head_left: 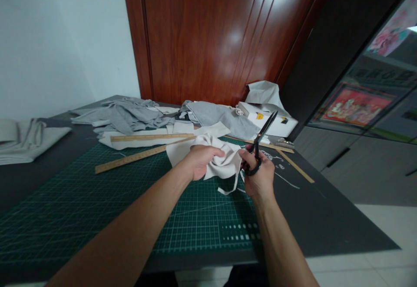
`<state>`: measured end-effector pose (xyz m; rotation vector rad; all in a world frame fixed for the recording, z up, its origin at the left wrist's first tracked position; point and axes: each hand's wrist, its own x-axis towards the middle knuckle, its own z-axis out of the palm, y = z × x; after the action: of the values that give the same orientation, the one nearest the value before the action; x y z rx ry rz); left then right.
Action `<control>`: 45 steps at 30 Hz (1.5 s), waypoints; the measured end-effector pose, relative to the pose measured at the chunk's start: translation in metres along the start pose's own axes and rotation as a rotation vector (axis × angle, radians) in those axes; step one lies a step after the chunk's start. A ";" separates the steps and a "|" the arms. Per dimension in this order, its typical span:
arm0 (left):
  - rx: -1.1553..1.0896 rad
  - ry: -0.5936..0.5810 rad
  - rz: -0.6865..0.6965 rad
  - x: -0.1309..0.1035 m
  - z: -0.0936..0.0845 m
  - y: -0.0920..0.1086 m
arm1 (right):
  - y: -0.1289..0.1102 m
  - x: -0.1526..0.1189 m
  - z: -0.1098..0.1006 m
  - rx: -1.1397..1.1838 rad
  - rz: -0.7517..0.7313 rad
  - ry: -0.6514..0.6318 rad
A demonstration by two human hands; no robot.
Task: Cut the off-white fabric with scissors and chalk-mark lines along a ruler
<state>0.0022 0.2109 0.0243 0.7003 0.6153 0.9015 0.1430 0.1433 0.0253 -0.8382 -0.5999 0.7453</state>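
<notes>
A crumpled off-white cloth (230,163) is held up over the green cutting mat (202,217). My left hand (202,160) grips its left part, thumb on top. At the cloth's right edge, my right hand (259,171) is closed round the handles of black scissors (259,143), whose blades point up and away from the cloth. Thumb and fingers of that hand also pinch the cloth edge. A narrow white strip (230,191) dangles below the cloth between the hands.
Wooden rulers (130,160) lie left of the cloth, another ruler (296,166) to the right. Grey fabric (127,117) is heaped behind, beside a white box (276,124). Folded pale cloth (29,141) sits at far left. Thin scraps (286,180) lie right of my right hand.
</notes>
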 end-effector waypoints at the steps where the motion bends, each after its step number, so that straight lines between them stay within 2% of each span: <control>1: 0.039 0.007 -0.034 0.001 -0.002 0.000 | 0.000 0.000 0.000 -0.001 0.000 -0.004; 4: 0.107 0.007 -0.092 0.001 -0.002 -0.002 | 0.000 0.000 0.000 -0.001 0.005 -0.027; 8: 0.047 -0.008 -0.079 0.002 0.007 -0.004 | -0.002 -0.003 0.001 0.007 0.018 -0.060; 14: -0.009 -0.132 -0.108 -0.005 0.016 0.006 | -0.003 -0.003 0.003 0.024 0.044 -0.077; 19: 0.080 -0.228 -0.169 -0.012 0.015 0.012 | -0.003 -0.003 0.002 0.023 0.055 -0.094; 24: 0.174 -0.281 -0.166 -0.015 0.008 0.019 | -0.003 -0.004 0.000 0.026 0.055 -0.107; 30: 0.230 -0.212 -0.047 -0.017 0.000 0.035 | -0.002 -0.002 -0.001 0.005 0.053 -0.124; 35: 0.222 -0.114 0.100 -0.016 0.002 0.035 | -0.001 -0.003 -0.001 -0.030 0.057 -0.129; 40: 0.305 -0.168 0.060 -0.025 0.008 0.034 | -0.001 -0.004 -0.001 -0.057 0.080 -0.149; 45: 0.413 -0.220 0.010 -0.026 0.004 0.035 | 0.000 -0.003 -0.002 -0.074 0.086 -0.152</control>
<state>-0.0243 0.2022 0.0582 1.1581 0.6060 0.6990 0.1428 0.1405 0.0239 -0.8847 -0.7336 0.8746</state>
